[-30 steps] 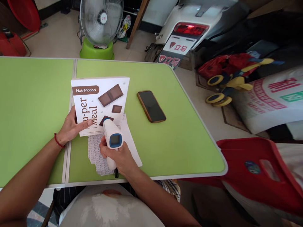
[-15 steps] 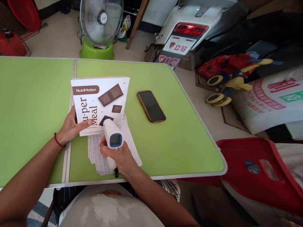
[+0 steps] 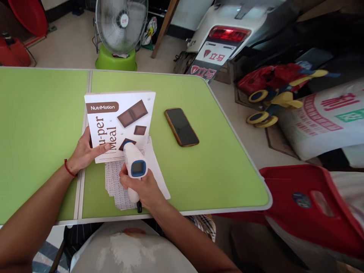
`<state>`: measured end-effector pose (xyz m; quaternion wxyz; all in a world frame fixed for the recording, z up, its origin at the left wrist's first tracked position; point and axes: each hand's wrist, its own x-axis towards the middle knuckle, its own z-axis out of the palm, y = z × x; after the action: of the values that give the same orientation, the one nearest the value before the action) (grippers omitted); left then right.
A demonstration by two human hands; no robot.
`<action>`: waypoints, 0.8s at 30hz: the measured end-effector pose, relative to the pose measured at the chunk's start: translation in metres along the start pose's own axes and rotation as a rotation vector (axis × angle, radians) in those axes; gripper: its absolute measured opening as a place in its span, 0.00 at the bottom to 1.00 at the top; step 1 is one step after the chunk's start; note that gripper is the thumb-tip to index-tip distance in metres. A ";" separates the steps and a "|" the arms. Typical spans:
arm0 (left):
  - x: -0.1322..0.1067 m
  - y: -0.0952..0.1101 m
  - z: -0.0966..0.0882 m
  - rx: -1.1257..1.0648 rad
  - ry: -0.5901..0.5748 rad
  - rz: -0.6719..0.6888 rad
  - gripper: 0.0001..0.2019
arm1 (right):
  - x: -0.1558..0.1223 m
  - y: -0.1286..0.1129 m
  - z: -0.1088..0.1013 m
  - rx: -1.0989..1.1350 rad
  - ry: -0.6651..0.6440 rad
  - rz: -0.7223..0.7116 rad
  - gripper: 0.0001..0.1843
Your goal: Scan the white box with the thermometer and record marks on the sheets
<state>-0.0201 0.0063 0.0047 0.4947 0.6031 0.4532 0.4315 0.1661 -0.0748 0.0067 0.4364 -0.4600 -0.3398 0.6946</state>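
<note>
A white box (image 3: 121,121) printed with brown chocolate pieces stands tilted on the green table (image 3: 199,178). My left hand (image 3: 85,151) grips its lower left edge, thumb across the front. My right hand (image 3: 140,187) is closed round the handle of a white and blue handheld scanner (image 3: 133,165), whose nose points at the lower part of the box. Under the box and my right hand lie printed paper sheets (image 3: 116,185).
A dark phone (image 3: 181,127) in an orange case lies face up to the right of the box. Beyond the table stand a fan (image 3: 121,24) on a green base, a scooter's rear (image 3: 224,41), toys and sacks. A red plastic object (image 3: 309,204) sits at the table's right corner.
</note>
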 end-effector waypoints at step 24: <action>0.000 0.001 0.000 -0.021 -0.005 -0.016 0.30 | 0.000 0.001 -0.001 0.000 -0.003 0.003 0.10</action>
<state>-0.0204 0.0066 0.0053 0.5054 0.5953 0.4523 0.4307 0.1665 -0.0746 0.0056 0.4349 -0.4593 -0.3396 0.6961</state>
